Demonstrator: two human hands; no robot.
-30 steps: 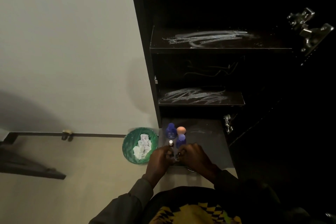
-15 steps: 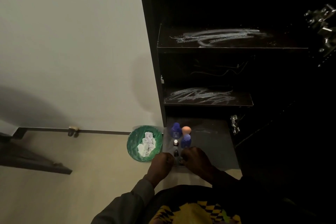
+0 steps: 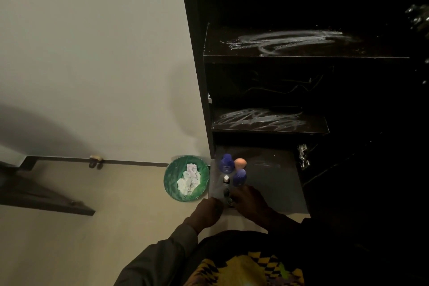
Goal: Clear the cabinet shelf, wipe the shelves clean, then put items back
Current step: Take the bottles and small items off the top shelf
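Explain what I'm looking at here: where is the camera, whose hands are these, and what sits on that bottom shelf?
The camera is worn on a person's head, looking down. Their left hand and right hand meet at small dark bottles on the bottom shelf of a dark cabinet; what each grips is too dim to tell. Behind stand two blue bottles, an orange sponge and a white-capped bottle. The upper shelves show white smears. A green bin holds crumpled tissues.

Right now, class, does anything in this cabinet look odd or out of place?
Yes: white smears streak the upper shelf and middle shelf, so they look unwiped, while bottles already stand on the bottom shelf.
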